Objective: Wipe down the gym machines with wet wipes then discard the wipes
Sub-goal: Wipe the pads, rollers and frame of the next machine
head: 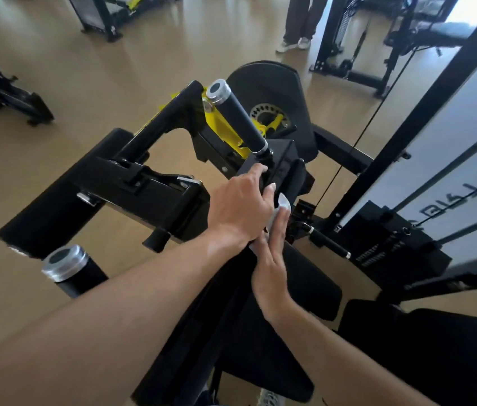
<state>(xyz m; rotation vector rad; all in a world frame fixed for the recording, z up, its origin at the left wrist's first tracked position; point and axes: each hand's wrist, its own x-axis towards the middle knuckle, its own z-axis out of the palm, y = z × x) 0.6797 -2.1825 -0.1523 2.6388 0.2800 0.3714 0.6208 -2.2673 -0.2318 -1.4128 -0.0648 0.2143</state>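
Now the flat right hand (270, 260) presses the wipe (281, 210) along the pad's (313, 284) edge, while the left hand (241, 205) grips the frame (155, 194) just beside it

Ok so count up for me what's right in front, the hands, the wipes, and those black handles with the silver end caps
Hands: 2, left hand gripping the black frame, right hand flat on the wipe
Wipes: 1, white wet wipe
Silver-capped handles: 2, upper handle, lower handle
Total: 5
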